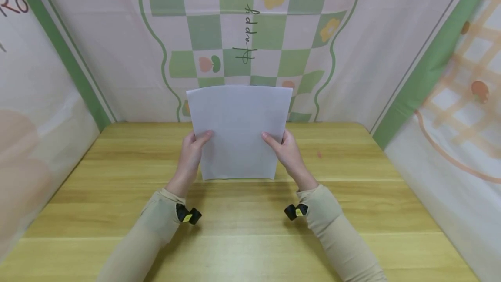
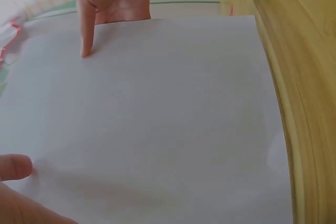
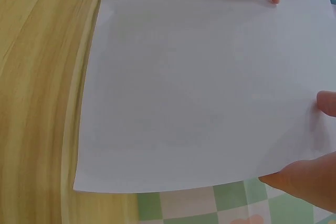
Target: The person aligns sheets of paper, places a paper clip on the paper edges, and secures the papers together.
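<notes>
A white paper (image 1: 239,142) is in the centre of the head frame. The left hand (image 1: 190,153) and right hand (image 1: 288,153) pinch closed on its sides, thumbs (image 1: 205,137) lying in front.

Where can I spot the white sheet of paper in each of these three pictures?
Head view: the white sheet of paper is in the middle, its upper part in front of the patterned cloth.
Left wrist view: the paper fills most of the picture, running off the left and bottom edges.
Right wrist view: the paper fills most of the picture.
Shared landmark: the wooden table, along the right side in the left wrist view and the left side in the right wrist view.
</notes>
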Tool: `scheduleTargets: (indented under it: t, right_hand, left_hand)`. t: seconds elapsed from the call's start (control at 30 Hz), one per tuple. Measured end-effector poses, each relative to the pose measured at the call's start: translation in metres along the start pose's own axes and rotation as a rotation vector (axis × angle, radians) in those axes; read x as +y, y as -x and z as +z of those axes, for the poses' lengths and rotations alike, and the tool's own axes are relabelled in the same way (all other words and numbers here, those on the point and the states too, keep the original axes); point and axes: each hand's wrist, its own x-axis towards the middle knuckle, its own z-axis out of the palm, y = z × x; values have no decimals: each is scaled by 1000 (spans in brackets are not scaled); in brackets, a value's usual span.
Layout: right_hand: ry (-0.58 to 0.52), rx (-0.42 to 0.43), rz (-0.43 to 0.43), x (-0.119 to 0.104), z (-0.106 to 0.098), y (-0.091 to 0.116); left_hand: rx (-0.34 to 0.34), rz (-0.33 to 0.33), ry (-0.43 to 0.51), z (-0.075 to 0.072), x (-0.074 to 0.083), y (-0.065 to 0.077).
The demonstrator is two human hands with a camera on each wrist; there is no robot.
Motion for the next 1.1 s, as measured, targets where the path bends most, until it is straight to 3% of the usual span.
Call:
scheduleTargets:
  t: [0.7,1.1]
  right_hand:
    - [-16,30,-24,-12,-2,0]
    - [-34,15,-32,-17,-1,-1]
  left_hand:
    - [7,79,-12,-4,10,-2]
    - [6,70,-4,0,13,-1]
